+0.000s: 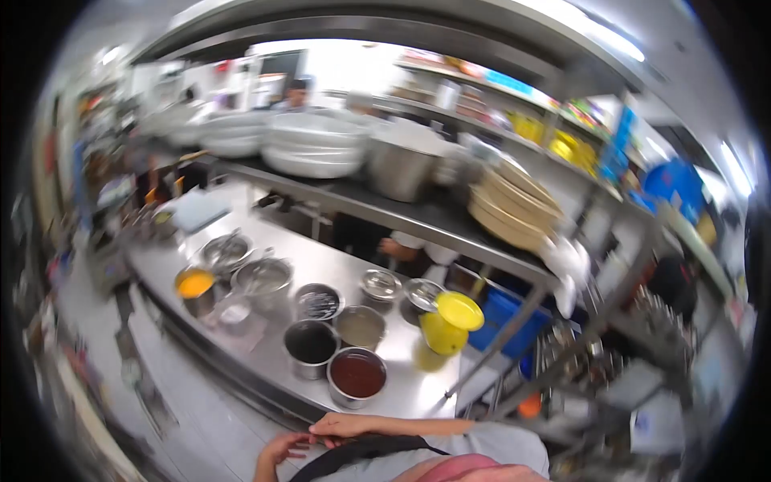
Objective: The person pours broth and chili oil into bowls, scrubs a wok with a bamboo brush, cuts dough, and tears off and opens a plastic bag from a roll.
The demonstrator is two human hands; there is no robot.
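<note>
At the bottom edge, in front of a dark apron [365,451], my two hands come together. My left hand [281,450] has its fingers stretched out and slightly apart, with nothing visible in it. Fingertips nearly meeting it, or touching, my right hand [341,426] reaches across with loosely bent fingers and no object visible. Nearest to both is a metal pot of dark red sauce [357,376] on the steel counter [265,337]. Beside it stand a pot of dark liquid [311,344] and a pot of cloudy liquid [361,327].
A yellow container [444,333] with a yellow lid [460,311] stands at the counter's right end. Farther left is an orange-filled pot [195,283]. Stacked white bowls [313,149], a large pot [401,165] and beige trays [514,209] crowd the shelf above. A person's hand [393,247] shows behind.
</note>
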